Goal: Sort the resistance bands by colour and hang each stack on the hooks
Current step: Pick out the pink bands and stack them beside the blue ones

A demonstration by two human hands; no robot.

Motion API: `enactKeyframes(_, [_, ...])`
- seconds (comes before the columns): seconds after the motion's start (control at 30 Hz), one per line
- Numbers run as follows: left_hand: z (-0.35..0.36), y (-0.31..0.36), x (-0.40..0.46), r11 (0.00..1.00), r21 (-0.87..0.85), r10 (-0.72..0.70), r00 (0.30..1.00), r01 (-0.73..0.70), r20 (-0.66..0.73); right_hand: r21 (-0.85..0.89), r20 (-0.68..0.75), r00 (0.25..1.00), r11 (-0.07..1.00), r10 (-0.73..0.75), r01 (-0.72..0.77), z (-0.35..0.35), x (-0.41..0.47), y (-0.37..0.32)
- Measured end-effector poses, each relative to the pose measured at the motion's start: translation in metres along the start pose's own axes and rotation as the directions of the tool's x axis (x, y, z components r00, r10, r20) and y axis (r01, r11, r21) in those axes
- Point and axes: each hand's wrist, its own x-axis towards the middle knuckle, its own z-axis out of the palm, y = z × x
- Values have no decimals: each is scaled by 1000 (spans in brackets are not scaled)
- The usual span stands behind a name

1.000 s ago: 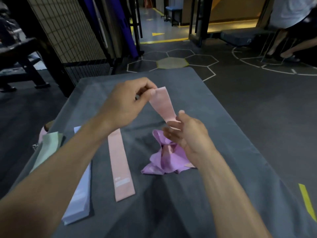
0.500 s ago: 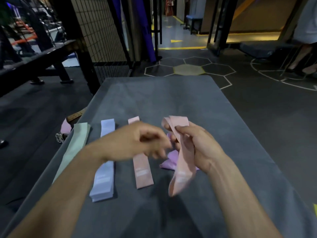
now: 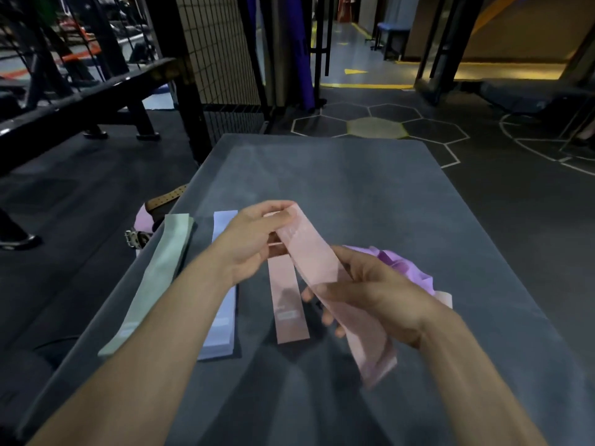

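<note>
A pink resistance band (image 3: 317, 259) stretches in the air between both hands. My left hand (image 3: 254, 239) pinches its far end, and my right hand (image 3: 370, 291) grips its middle while the near end hangs loose. On the grey table (image 3: 354, 181) lie a green band (image 3: 154, 278), a pale blue stack (image 3: 223, 320) partly under my left forearm, and a flat pink band (image 3: 288, 304). A crumpled heap of purple bands (image 3: 409, 268) sits behind my right hand, partly hidden. No hooks are in view.
A brown leather belt with a metal buckle (image 3: 151, 214) and something pink lie at the table's left edge. A wire mesh panel (image 3: 219, 53) and a black bench (image 3: 80, 101) stand at the back left. Dark gym floor surrounds the table.
My left hand has taken hold of the pink band's far end again, and both hands have pulled it out straighter over the flat pink band. The view has tilted up slightly.
</note>
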Motion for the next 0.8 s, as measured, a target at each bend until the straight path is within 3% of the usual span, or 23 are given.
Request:
enactKeyframes(0.17, [-13, 16, -6, 978, 163, 128, 991, -134, 42, 132, 17, 984, 975, 178, -179, 2, 7, 9])
enactKeyframes(0.27, [-16, 23, -11, 957, 222, 152, 975, -186, 162, 53, 25, 978, 976, 209, -210, 3, 10, 15])
enactKeyframes(0.33, [-19, 26, -12, 925, 320, 148, 970, -204, 190, 112, 13, 981, 975, 191, -192, 4, 12, 18])
enactKeyframes(0.5, [-32, 28, -10, 775, 581, 229, 967, -250, 111, 123, -39, 984, 978, 173, -167, 7, 11, 16])
enactKeyframes(0.67, [-36, 25, -7, 766, 614, 263, 964, -191, -28, 69, -51, 974, 974, 221, -218, 5, 13, 20])
enactKeyframes(0.8, [-41, 27, 1, 772, 601, 405, 889, -205, -216, -86, -66, 961, 958, 267, -273, 3, 12, 22])
